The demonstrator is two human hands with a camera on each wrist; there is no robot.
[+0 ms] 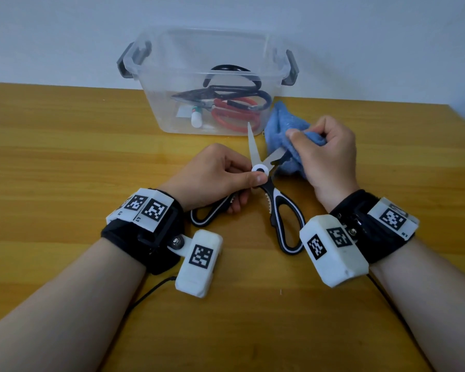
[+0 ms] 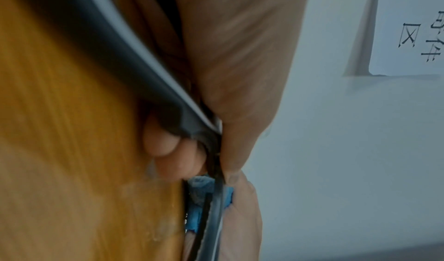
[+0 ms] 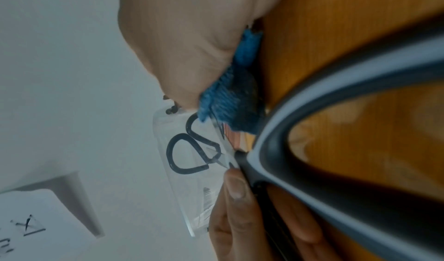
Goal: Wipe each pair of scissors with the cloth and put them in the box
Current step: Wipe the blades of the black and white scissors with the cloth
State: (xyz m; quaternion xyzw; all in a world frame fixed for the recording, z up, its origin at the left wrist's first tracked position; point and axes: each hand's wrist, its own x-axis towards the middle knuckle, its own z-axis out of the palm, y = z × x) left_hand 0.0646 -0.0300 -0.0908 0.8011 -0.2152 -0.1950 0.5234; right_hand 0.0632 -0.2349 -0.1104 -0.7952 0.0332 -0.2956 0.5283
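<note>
Black-and-white kitchen scissors (image 1: pixel 277 202) lie spread wide over the wooden table, blades pointing away from me. My left hand (image 1: pixel 220 178) holds them, thumb by the white pivot and fingers curled round the left handle (image 2: pixel 153 86). My right hand (image 1: pixel 325 154) grips a bunched blue cloth (image 1: pixel 285 130) and pinches it over the right-hand blade (image 1: pixel 275 155). The other blade (image 1: pixel 253 146) sticks up bare. In the right wrist view the cloth (image 3: pixel 230 111) sits under my palm beside the grey-rimmed handle (image 3: pixel 336 117).
A clear plastic box (image 1: pixel 207 84) with grey latches stands at the back against the wall, open-topped, holding black scissors (image 1: pixel 234 87), red scissors (image 1: pixel 236 114) and a small white bottle (image 1: pixel 196 116). The wooden table (image 1: pixel 65 146) stretches to both sides.
</note>
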